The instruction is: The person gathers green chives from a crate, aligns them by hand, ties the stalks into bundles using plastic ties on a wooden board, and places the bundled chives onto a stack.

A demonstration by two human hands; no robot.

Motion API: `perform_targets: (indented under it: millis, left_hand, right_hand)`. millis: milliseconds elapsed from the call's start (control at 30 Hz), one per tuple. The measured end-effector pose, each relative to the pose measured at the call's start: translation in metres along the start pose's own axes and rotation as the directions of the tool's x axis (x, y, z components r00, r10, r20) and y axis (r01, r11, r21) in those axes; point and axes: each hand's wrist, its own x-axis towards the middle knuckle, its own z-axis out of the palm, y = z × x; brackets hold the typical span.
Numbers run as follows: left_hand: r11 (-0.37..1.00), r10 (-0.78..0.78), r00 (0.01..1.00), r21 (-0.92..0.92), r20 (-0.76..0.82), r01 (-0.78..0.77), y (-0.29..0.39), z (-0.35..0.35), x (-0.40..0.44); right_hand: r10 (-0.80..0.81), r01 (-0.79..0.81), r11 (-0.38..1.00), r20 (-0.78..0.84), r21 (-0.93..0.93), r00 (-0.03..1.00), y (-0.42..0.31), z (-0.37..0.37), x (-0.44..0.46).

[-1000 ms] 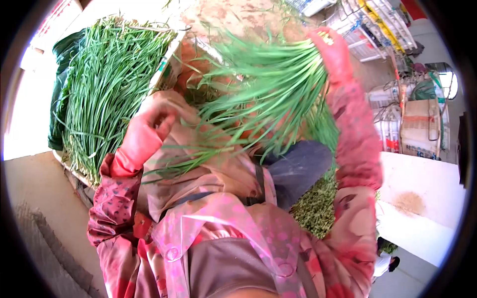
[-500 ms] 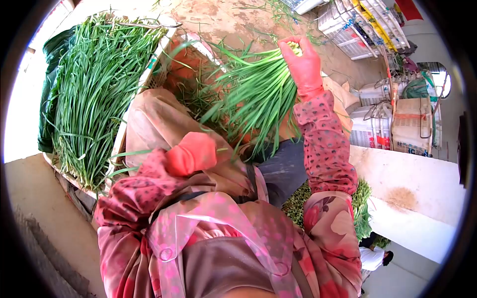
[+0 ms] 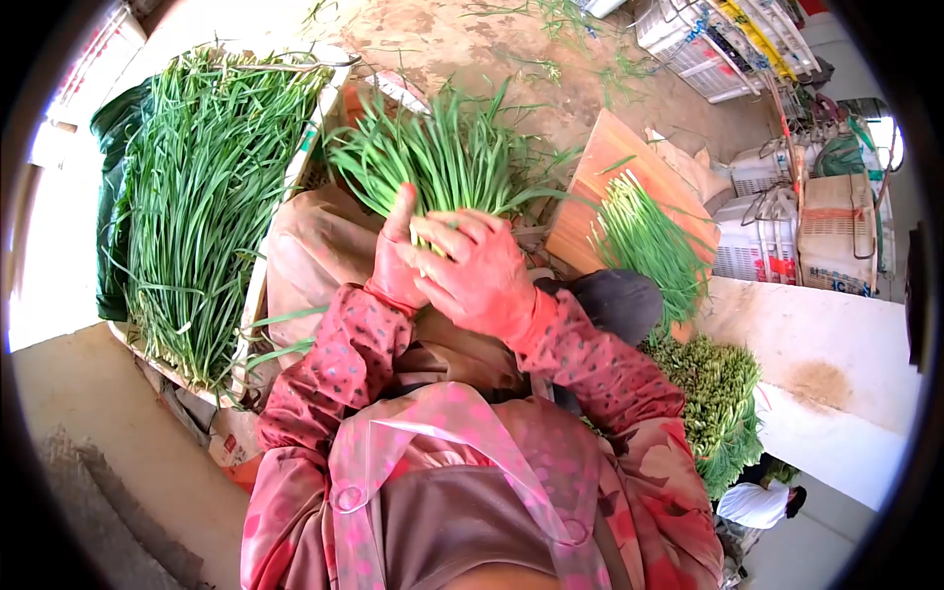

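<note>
Together, two gloved hands (image 3: 477,275), loosely closed around one bunch of greens (image 3: 442,157).

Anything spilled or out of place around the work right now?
Slightly untidy: loose green blades litter the floor beyond the held bunch, apart from any pile. A few stray blades poke sideways at the crate's right side, while most inside lie lengthwise. I see no obvious damage.

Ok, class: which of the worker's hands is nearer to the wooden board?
The right hand. It is at the base of the green bunch, on the side toward the wooden board; the left hand is farther from it.
</note>
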Motion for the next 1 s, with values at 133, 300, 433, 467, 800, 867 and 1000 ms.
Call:
perform_targets:
  millis: [133,300,433,467,800,867,1000]
  left_hand:
    - [0.993,-0.094,0.991,0.062,-0.100,0.100,0.001,-0.009,-0.004]
    - [0.966,0.001,0.966,0.249,-0.258,0.065,0.000,-0.028,-0.002]
    - [0.899,0.182,0.933,0.437,-0.309,-0.031,0.007,-0.012,0.000]
    - [0.876,0.208,0.932,0.480,-0.298,-0.042,0.008,-0.010,-0.003]
    - [0.755,0.252,0.884,0.651,-0.395,0.076,-0.004,-0.027,-0.027]
    - [0.758,0.236,0.882,0.646,-0.409,0.097,0.001,-0.037,-0.031]
    - [0.747,0.263,0.874,0.660,-0.409,0.084,-0.003,-0.029,-0.033]
  right_hand:
    - [0.049,-0.056,0.985,0.045,0.162,0.998,-0.008,0.000,-0.015]
    - [0.201,-0.231,0.927,0.129,0.296,0.971,-0.012,0.005,-0.040]
    - [0.289,-0.618,0.353,0.546,0.703,0.786,-0.040,0.009,-0.058]
    - [0.280,-0.615,0.355,0.548,0.704,0.788,-0.032,0.007,-0.062]
    - [0.397,-0.685,-0.536,0.864,0.493,0.311,0.048,0.001,-0.042]
    - [0.431,-0.692,-0.512,0.849,0.509,0.305,0.043,0.016,-0.038]
    - [0.627,-0.735,-0.182,0.653,0.654,0.425,0.043,0.051,-0.062]
